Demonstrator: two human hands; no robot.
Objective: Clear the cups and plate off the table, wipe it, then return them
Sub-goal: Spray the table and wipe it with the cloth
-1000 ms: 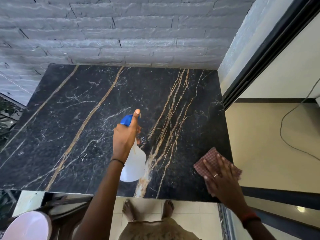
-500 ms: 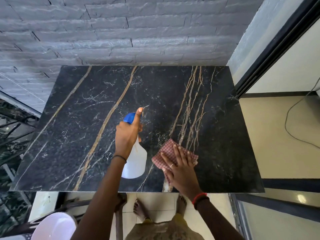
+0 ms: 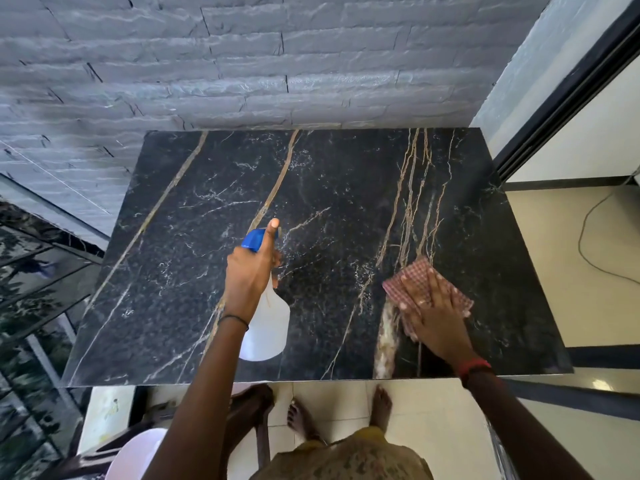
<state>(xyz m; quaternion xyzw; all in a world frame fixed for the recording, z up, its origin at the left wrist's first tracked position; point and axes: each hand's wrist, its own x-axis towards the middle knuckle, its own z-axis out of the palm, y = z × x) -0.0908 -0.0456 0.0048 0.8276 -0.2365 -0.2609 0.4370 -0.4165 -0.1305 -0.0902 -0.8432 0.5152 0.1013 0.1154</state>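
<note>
Two hands are working the wiping step on a bare surface [image 3: 173,271], with no cups or plate in view: the left hand [image 3: 247,271] is gripping a spray bottle [image 3: 265,327], its fingers closed round the neck, while the right hand [image 3: 433,313] is pressing flat, fingers spread, on a checked cloth [image 3: 412,275] near the front right. The bottle is tilting away from the person, its long axis running near to far and its blue nozzle [image 3: 254,239] pointing toward the wall. Next, I judge, the cloth is needing long strokes across the unwiped left and far parts.

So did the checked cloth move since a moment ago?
Yes. The checked cloth, under the right hand, slid right across the table, from beside the spray bottle to right of the gold veins.
</note>
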